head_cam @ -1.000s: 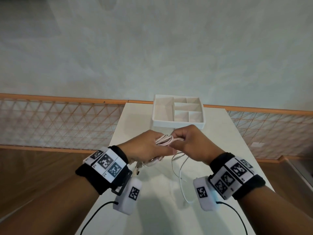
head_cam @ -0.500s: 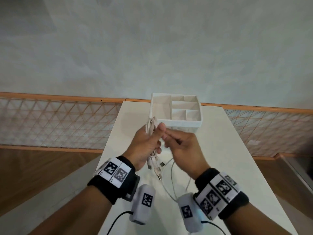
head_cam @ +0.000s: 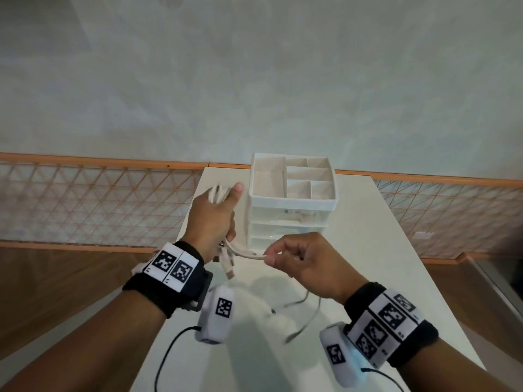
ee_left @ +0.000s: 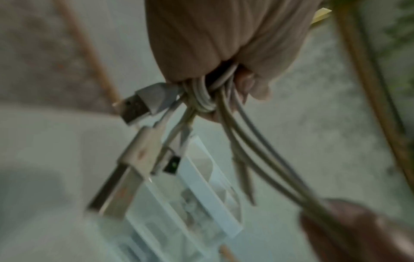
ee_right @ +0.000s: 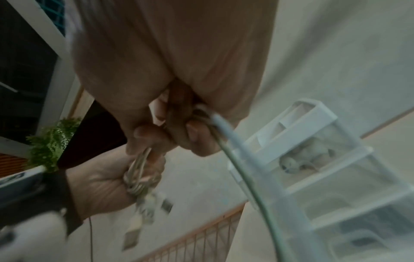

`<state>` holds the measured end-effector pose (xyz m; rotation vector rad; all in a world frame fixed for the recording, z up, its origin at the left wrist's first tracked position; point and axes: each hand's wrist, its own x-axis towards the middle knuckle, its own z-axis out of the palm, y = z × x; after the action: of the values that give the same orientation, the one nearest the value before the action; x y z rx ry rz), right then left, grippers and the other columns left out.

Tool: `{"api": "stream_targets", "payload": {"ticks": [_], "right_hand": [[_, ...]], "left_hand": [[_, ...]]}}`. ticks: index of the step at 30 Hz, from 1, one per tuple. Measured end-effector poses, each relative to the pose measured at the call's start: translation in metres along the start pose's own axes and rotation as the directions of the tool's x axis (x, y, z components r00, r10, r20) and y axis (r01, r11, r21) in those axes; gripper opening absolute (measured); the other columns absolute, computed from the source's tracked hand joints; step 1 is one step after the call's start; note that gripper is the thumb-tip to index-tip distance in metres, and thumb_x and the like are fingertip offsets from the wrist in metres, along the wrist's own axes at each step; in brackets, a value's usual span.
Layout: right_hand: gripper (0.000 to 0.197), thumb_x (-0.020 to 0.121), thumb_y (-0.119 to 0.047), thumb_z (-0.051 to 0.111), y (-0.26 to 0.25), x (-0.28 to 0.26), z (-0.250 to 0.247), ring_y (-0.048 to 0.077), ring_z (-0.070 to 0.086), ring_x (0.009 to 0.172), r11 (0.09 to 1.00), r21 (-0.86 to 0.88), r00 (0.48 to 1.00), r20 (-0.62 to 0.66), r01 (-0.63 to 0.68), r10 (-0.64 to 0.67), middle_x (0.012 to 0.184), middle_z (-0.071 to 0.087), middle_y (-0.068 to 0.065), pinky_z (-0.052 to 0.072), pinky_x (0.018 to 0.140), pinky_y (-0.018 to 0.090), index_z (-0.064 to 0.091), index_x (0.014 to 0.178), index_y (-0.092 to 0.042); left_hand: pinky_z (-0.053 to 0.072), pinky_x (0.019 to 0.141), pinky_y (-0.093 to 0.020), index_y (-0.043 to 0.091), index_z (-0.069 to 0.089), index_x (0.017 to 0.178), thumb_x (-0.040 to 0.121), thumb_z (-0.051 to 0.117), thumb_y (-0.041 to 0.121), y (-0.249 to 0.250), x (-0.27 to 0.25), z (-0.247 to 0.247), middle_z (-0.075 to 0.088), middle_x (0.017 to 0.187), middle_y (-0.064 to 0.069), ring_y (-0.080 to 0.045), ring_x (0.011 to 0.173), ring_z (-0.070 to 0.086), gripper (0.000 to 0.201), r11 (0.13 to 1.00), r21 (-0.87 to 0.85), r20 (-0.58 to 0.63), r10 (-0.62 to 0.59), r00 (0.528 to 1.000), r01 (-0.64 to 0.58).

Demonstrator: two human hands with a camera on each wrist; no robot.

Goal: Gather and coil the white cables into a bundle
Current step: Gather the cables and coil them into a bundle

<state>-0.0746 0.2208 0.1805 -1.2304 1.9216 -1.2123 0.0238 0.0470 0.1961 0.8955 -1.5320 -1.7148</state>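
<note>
Most of the white cables [head_cam: 245, 252] is hidden inside the left hand [head_cam: 210, 219] — strand count unclear. The trailing ends — blurred below the right hand [head_cam: 307, 265].

Two hands [head_cam: 210, 219], one organizer [head_cam: 293, 193] (perhaps three cables [ee_left: 201, 95])

The left hand [head_cam: 212, 219] is raised, fist closed around looped white cables [head_cam: 219, 193], thumb up. The right hand [head_cam: 305, 264], lower and just beside it, pinches cable strands between thumb and fingertips.
</note>
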Motion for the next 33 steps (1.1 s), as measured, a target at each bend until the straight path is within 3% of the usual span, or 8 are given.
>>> {"api": "stream_targets", "payload": {"ticks": [2,5,9,14,18,21,27,33], "right_hand": [[0.006,0.083,-0.023,0.077,-0.003,0.004,-0.012,-0.001,0.058,0.061,0.999,-0.042,1.0,-0.003,0.015,-0.015,0.064,0.07,-0.014,0.046,0.068,0.015,0.077,0.079,-0.019],[0.007,0.079,-0.017,0.079,-0.008,0.013,-0.019,0.006,0.058,0.061,0.999,-0.037,0.996,-0.077,0.038,-0.041,0.068,0.071,-0.005,0.048,0.064,0.022,0.074,0.075,-0.014],[0.014,0.077,-0.008,0.078,-0.002,0.02,-0.015,0.021,0.052,0.057,0.995,0.094,0.984,-0.179,0.036,-0.019,0.064,0.064,0.011,0.044,0.058,0.035,0.065,0.08,-0.01],[0.006,0.085,-0.019,0.075,-0.001,0.018,-0.031,0.02,0.047,0.064,0.989,0.128,0.962,-0.269,0.077,-0.04,0.068,0.059,0.02,0.041,0.062,0.034,0.074,0.089,-0.014],[0.016,0.094,-0.025,0.065,0.01,0.018,-0.038,0.027,0.05,0.057,0.987,0.108,0.9,-0.431,0.119,-0.061,0.063,0.069,0.001,0.046,0.061,0.034,0.08,0.094,-0.019],[0.017,0.095,-0.023,0.064,0.01,0.019,-0.013,0.027,0.067,0.071,0.985,0.041,0.873,-0.47,0.169,-0.131,0.085,0.078,0.014,0.052,0.069,0.032,0.079,0.097,-0.017],[0.021,0.085,0.001,0.05,0.016,0.025,0.028,0.023,0.053,0.06,0.907,-0.309,0.834,-0.385,0.287,-0.395,0.067,0.057,0.009,0.046,0.055,0.039,0.065,0.071,-0.002],[0.02,0.084,-0.009,0.048,0.022,0.012,0.028,0.03,0.057,0.064,0.747,-0.557,0.851,-0.126,0.364,-0.509,0.092,0.058,0.006,0.05,0.053,0.044,0.067,0.092,-0.008]], "left_hand": [[0.036,0.04,-0.026,0.024,0.054,0.064,0.082,0.073,0.041,0.005,-0.007,-0.004,0.047,0.041,0.004,-0.016,0.034,0.04,0.031,0.966,0.228,0.209,0.073,0.975,-0.121],[0.035,0.039,-0.022,0.016,0.058,0.074,0.076,0.081,0.024,0.006,-0.025,0.003,0.053,0.051,0.005,-0.012,0.039,0.042,0.024,0.93,0.325,0.57,-0.047,0.82,-0.173],[0.034,0.036,-0.02,0.012,0.054,0.085,0.074,0.083,0.012,0.001,-0.031,0.017,0.059,0.06,-0.004,-0.009,0.037,0.043,0.031,0.917,0.376,0.655,-0.16,0.739,-0.135],[0.044,0.044,-0.022,0.024,0.067,0.079,0.085,0.072,0.032,-0.004,-0.021,0.008,0.061,0.06,0.005,-0.01,0.048,0.055,0.011,0.955,0.273,0.544,-0.056,0.837,-0.113],[0.049,0.05,-0.026,0.003,0.065,0.102,0.07,0.077,0.045,-0.009,-0.013,0.005,0.061,0.078,-0.009,-0.022,0.068,0.057,0.055,0.992,-0.07,0.367,-0.076,0.927,0.109],[0.056,0.058,-0.028,0.007,0.062,0.09,0.069,0.072,0.039,-0.013,-0.023,0.023,0.066,0.06,0.006,-0.01,0.058,0.062,0.039,0.967,-0.209,0.353,-0.064,0.934,0.145],[0.054,0.055,-0.025,0.007,0.065,0.077,0.065,0.08,0.035,-0.021,-0.031,0.049,0.07,0.061,-0.004,-0.018,0.061,0.07,0.034,0.931,-0.276,0.363,-0.129,0.923,0.239],[0.045,0.048,-0.023,0.011,0.064,0.069,0.071,0.079,0.018,-0.039,-0.02,0.049,0.06,0.06,-0.006,-0.019,0.05,0.059,0.016,0.868,-0.297,0.277,-0.32,0.906,0.397]]}}
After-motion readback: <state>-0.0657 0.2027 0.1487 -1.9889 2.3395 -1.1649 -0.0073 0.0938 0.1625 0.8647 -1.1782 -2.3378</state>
